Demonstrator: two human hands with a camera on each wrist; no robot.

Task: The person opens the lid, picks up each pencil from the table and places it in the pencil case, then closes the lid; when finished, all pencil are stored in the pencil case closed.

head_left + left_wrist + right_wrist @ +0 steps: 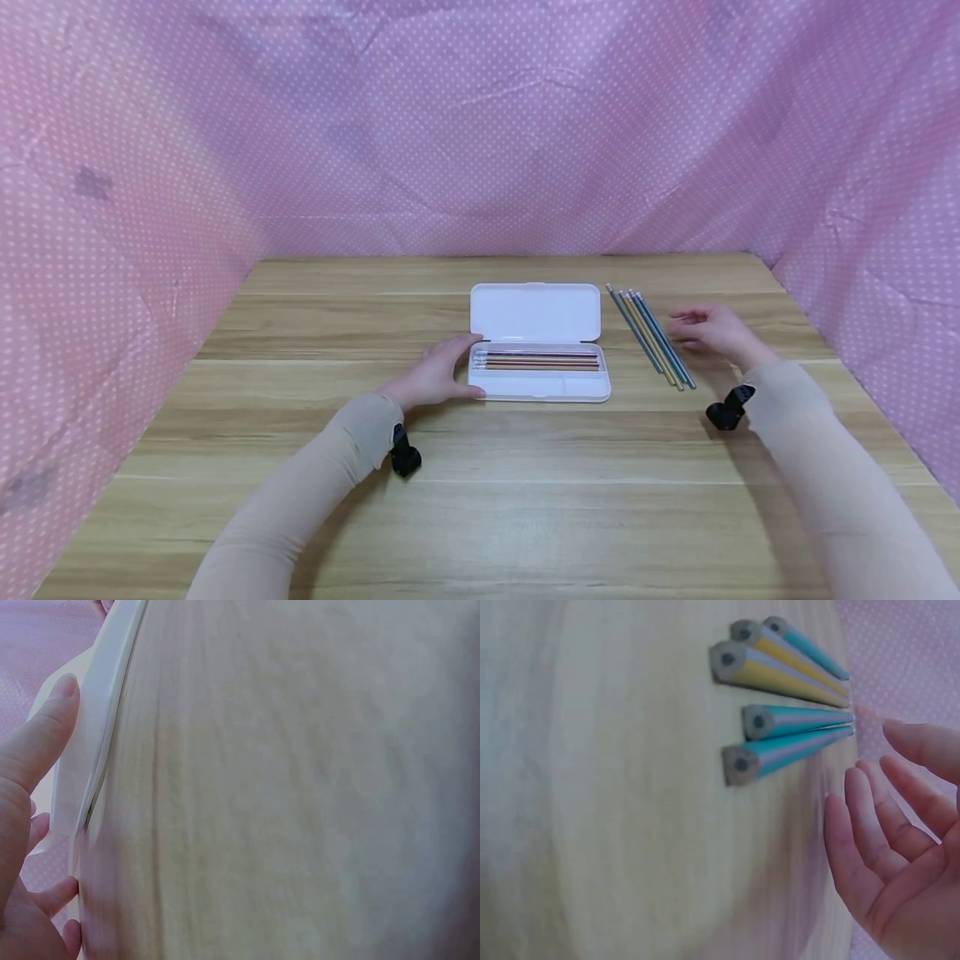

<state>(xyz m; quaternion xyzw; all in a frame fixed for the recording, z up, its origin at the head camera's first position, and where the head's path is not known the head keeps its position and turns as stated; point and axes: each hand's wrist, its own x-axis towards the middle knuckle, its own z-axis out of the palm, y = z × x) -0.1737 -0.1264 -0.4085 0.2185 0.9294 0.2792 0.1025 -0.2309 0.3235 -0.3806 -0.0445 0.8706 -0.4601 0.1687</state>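
Observation:
A white pencil case (525, 386) lies with its lid (536, 312) folded back. Several pencils (537, 361) with dark red and gold stripes fill its rear compartment. My left hand (429, 380) holds the left end of the case between thumb and fingers; in the left wrist view the thumb (54, 724) lies against its white wall. To the right of the case, several unsharpened pencils (651, 337), blue-green and yellow, lie side by side at a slant. My right hand (712, 332) hovers just right of them, fingers loosely bent and holding nothing. The flat ends of the yellow pencils (772, 679) face the right wrist camera.
Everything lies on a wood-grain table (570, 483). A pink dotted cloth (495, 150) hangs behind it and along both sides. Small black cameras (405, 454) are strapped to both wrists.

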